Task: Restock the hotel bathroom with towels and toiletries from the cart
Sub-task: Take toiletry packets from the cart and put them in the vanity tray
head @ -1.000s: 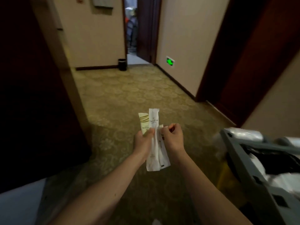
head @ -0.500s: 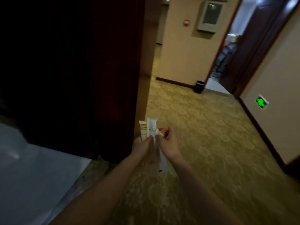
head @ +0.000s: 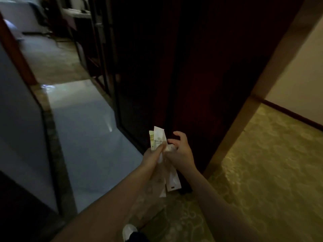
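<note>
From where I stand, the person holds a small bundle of toiletry packets (head: 172,179) out in front of the body, between two bare hands. The left grip (head: 153,154) is closed round the bundle about halfway up, thumb and fingers pinching the packets together. The right grip (head: 180,151) sits just beside it, meeting it across the packets. Its thumb and lower fingers pinch the crumpled white wrapping at the same height, while its forefinger is lifted clear and curled in the air. Above the left grip two packet tops stick up: a white packet (head: 160,137) with faint print and, on the side away from the right grip, a yellow-striped packet (head: 151,138). Below both grips the long white tails hang down, one ending in a small dark mark; how many packets make up the bundle I cannot tell. Directly beyond the grips stands a dark red door (head: 201,75), with a lighter wooden door frame (head: 262,84) slanting up on the right grip's side. Out past the right grip lies a green-gold patterned carpet (head: 262,172), and out past the left grip a pale, shiny floor (head: 83,128) runs into a dim room. Nearer the person than the grips, the toe of a white shoe (head: 129,230) shows.
</note>
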Demonstrator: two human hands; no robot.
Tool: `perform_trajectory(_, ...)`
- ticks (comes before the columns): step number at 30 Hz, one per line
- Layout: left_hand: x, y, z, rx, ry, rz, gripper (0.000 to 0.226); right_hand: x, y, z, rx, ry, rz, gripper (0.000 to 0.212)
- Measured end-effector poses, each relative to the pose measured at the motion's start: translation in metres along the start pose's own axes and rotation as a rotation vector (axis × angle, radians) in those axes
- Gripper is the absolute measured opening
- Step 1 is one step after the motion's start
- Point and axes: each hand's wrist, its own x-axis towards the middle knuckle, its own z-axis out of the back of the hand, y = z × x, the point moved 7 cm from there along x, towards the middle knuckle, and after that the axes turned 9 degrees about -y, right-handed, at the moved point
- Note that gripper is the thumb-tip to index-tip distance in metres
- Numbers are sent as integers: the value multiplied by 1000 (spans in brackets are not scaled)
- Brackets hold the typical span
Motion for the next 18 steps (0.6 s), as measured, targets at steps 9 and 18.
perform_trajectory(9, 152, -95, 62, -106, -152, -79, 17, 157, 45, -137, 173, 217, -73, 77)
perform_trajectory(18, 270, -150, 137, -216, -396, -50, 34, 263, 82, -265, 227, 339, -111, 37)
